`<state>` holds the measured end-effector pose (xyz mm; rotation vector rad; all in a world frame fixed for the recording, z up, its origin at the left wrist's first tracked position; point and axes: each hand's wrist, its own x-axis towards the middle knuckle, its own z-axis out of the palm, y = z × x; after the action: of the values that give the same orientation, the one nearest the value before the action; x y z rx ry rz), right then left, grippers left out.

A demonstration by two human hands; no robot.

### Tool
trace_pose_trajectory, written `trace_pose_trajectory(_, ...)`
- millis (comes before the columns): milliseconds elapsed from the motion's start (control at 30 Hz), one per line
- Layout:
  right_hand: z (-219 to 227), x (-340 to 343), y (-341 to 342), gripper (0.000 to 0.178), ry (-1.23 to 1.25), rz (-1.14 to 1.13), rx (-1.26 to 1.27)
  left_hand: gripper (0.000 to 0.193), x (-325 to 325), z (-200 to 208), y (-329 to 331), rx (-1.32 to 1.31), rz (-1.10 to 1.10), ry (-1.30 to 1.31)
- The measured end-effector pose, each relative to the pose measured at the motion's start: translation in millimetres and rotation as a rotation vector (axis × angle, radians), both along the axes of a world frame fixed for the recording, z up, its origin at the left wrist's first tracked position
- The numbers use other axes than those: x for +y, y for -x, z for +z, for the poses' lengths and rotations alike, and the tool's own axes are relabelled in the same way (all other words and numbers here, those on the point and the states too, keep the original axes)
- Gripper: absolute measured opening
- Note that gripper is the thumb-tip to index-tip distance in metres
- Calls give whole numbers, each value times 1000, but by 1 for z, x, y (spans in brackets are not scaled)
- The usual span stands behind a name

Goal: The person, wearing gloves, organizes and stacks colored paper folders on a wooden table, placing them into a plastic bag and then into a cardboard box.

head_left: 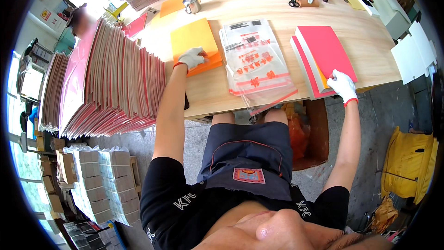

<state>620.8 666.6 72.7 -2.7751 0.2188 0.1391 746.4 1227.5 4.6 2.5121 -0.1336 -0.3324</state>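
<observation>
Bare tabletop (283, 28) between plastic bags (254, 58) and red books (328, 48), tall stack (115, 71) walling left, cup (191, 4) farther back

My gloved left hand (190, 58) touches orange sheets (193, 35) at eleven o'clock; at one, my gloved right hand (343, 86) curls at a pink pile's (323, 46) near edge. Clear printed bags (254, 60) lie at twelve, a tall pink stack (111, 71) at ten.

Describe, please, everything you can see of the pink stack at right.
The pink stack lies flat on the wooden table, right of the clear bags. Its smooth covers look like card; pale page edges and a lower pink layer show at left, an orange strip under the top cover. The right hand touches its near edge.
</observation>
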Motion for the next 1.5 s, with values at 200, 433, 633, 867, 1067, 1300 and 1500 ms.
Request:
trace_pose_trajectory(200, -16, 6, -1, 21, 255, 59, -195, 21, 34, -54, 5, -274, 481, 425)
trace_pose_trajectory(433, -53, -35, 4, 39, 70, -23, -439, 19, -87, 43, 16, -849, 324, 683)
trace_pose_trajectory(633, -59, -58, 25, 49, -857, -382, -490, 3, -263, 130, 45, -998, -262, 147)
trace_pose_trajectory(867, 41, -68, 49, 29, 10, -307, -590, 18, -453, 72, 67, -759, -627, -129)
trace_pose_trajectory(1067, 44, -51, 25, 26, 331, 127, -510, 38, -473, 4, 110, -564, -889, 174)
trace_pose_trajectory(1300, -10, 51, 27, 16, 361, 214, -414, 34, -317, -27, 166, -608, -497, 230)
trace_pose_trajectory(1500, -35, 34, 20, 16, 390, 189, -302, 49, -189, -54, 163, -635, -304, -325)
